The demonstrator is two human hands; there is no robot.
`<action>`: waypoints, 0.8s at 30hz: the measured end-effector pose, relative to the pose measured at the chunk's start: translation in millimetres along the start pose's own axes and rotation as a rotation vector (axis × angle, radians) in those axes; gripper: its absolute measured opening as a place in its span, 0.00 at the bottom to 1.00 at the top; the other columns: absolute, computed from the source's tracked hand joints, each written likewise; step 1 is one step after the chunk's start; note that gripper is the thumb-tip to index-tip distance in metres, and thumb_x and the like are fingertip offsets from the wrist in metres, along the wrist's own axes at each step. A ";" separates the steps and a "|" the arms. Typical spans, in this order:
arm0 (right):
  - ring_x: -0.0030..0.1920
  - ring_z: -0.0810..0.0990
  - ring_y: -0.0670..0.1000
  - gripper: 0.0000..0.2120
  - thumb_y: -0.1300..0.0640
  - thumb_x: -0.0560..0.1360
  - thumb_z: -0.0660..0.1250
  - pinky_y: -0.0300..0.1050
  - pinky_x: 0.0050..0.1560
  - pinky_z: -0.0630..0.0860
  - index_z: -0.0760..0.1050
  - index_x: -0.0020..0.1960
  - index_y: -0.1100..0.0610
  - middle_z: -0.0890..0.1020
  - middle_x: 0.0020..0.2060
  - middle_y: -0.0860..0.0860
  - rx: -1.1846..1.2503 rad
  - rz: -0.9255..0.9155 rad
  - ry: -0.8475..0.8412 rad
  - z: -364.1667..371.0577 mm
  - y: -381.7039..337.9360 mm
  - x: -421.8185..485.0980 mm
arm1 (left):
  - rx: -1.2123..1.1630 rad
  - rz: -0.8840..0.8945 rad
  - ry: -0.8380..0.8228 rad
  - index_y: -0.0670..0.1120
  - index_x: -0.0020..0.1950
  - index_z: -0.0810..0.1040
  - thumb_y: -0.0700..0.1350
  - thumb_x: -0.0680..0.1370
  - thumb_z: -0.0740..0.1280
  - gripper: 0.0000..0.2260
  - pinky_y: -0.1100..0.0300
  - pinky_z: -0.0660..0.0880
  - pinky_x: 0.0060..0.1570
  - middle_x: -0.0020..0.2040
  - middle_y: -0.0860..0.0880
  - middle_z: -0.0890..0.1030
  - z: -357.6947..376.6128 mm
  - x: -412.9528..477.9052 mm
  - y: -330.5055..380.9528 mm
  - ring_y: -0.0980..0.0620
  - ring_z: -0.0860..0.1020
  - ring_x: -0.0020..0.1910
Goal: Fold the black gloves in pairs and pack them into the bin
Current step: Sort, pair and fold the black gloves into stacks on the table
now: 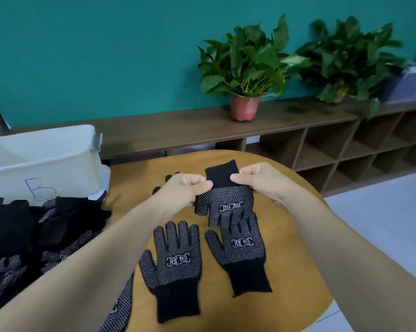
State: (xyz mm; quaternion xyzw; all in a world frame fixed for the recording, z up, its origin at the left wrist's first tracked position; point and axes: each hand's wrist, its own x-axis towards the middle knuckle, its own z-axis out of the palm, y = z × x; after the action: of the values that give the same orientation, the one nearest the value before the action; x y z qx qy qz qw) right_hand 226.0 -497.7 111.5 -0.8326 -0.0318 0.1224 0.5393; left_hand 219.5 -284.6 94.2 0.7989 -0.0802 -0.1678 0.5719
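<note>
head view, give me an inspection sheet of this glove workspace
surface: round orange table, partly covered by gloves
job's things: held glove, dotted side up; left flat glove and right flat glove below it; glove pile at left; pale bin marked B behind the pile
clutter: nothing seen
grippers: left hand and right hand each pinch the held glove's cuff
cables: nothing seen
surroundings: teal wall, wooden shelf unit, potted plant, second plant

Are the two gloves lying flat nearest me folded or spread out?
Spread out, not folded. The nearer glove and the second glove lie flat, dotted side up, fingers straight and cuffs extended.
</note>
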 end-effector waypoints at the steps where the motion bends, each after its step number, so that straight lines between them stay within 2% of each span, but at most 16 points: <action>1: 0.43 0.81 0.49 0.14 0.53 0.79 0.68 0.49 0.55 0.76 0.81 0.42 0.63 0.86 0.41 0.55 0.002 0.002 0.025 -5.0 2.5 5.4 | -0.004 0.005 0.007 0.47 0.51 0.83 0.48 0.82 0.65 0.09 0.56 0.76 0.60 0.51 0.48 0.86 2.8 10.2 1.6 0.49 0.84 0.53; 4: 0.42 0.79 0.48 0.16 0.54 0.79 0.67 0.43 0.48 0.75 0.79 0.49 0.70 0.84 0.42 0.55 0.009 0.003 0.098 -18.1 5.0 21.0 | 0.002 0.040 0.056 0.50 0.45 0.84 0.48 0.81 0.67 0.09 0.55 0.76 0.59 0.50 0.50 0.86 9.3 40.0 6.4 0.51 0.83 0.51; 7: 0.42 0.80 0.47 0.13 0.55 0.79 0.68 0.46 0.51 0.75 0.80 0.42 0.64 0.84 0.39 0.52 0.017 -0.020 0.139 -29.5 5.0 35.0 | 0.002 0.071 0.081 0.48 0.45 0.83 0.46 0.82 0.66 0.09 0.67 0.75 0.42 0.42 0.54 0.86 15.1 60.6 14.4 0.61 0.82 0.39; 9: 0.41 0.81 0.48 0.13 0.56 0.79 0.68 0.46 0.51 0.76 0.81 0.43 0.66 0.85 0.39 0.54 0.030 -0.059 0.155 -35.9 6.6 40.8 | 0.029 0.093 0.093 0.47 0.44 0.83 0.46 0.82 0.65 0.10 0.71 0.72 0.36 0.41 0.55 0.85 16.5 67.8 18.2 0.63 0.80 0.35; 11: 0.38 0.80 0.48 0.15 0.57 0.79 0.67 0.43 0.47 0.76 0.79 0.42 0.68 0.83 0.37 0.54 0.049 -0.075 0.153 -36.7 12.7 41.8 | 0.053 0.100 0.098 0.46 0.46 0.84 0.48 0.82 0.65 0.10 0.68 0.73 0.38 0.43 0.50 0.86 18.0 70.6 15.1 0.58 0.81 0.37; 13: 0.35 0.78 0.46 0.15 0.56 0.79 0.67 0.37 0.41 0.74 0.77 0.39 0.66 0.81 0.34 0.51 0.030 -0.039 0.125 -31.1 28.2 40.0 | 0.092 0.075 0.099 0.44 0.50 0.84 0.49 0.82 0.66 0.10 0.67 0.76 0.42 0.47 0.48 0.86 21.6 67.9 3.2 0.51 0.84 0.44; 14: 0.36 0.78 0.47 0.16 0.56 0.79 0.67 0.37 0.42 0.74 0.77 0.39 0.67 0.81 0.34 0.52 0.015 -0.014 0.111 -26.7 38.2 38.7 | 0.112 0.063 0.086 0.43 0.50 0.84 0.48 0.82 0.66 0.11 0.65 0.76 0.46 0.49 0.47 0.86 23.9 66.6 -6.6 0.49 0.84 0.48; 16: 0.40 0.75 0.52 0.20 0.53 0.79 0.68 0.45 0.48 0.72 0.75 0.44 0.72 0.78 0.38 0.56 0.004 0.021 0.073 -19.9 59.0 37.5 | 0.154 0.044 0.042 0.41 0.47 0.83 0.49 0.81 0.66 0.12 0.53 0.77 0.55 0.49 0.41 0.85 29.3 64.0 -25.4 0.47 0.82 0.46; 17: 0.41 0.73 0.53 0.21 0.52 0.78 0.68 0.48 0.49 0.71 0.73 0.46 0.74 0.77 0.39 0.57 0.008 0.026 0.060 -17.7 65.0 36.5 | 0.152 0.039 0.031 0.40 0.46 0.82 0.50 0.81 0.66 0.13 0.50 0.77 0.57 0.49 0.40 0.84 32.0 62.2 -31.2 0.47 0.81 0.45; 21: 0.40 0.72 0.52 0.21 0.52 0.78 0.68 0.48 0.48 0.69 0.72 0.45 0.73 0.76 0.39 0.56 0.009 -0.006 0.076 -18.6 68.8 37.2 | 0.123 0.040 0.057 0.41 0.46 0.83 0.47 0.81 0.66 0.11 0.62 0.74 0.53 0.49 0.45 0.86 35.1 59.9 -29.6 0.47 0.83 0.53; 24: 0.41 0.72 0.52 0.23 0.51 0.78 0.68 0.48 0.47 0.69 0.71 0.46 0.74 0.75 0.39 0.56 -0.001 -0.084 0.092 -24.6 61.7 32.5 | 0.134 0.092 0.055 0.40 0.49 0.83 0.46 0.82 0.66 0.11 0.57 0.75 0.59 0.49 0.46 0.86 35.3 53.0 -15.9 0.45 0.82 0.54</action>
State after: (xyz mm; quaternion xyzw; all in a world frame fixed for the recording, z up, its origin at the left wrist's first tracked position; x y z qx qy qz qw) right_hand 258.4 -539.2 59.6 -0.8355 -0.0423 0.0613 0.5444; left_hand 255.1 -327.6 59.6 0.8353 -0.1119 -0.1136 0.5262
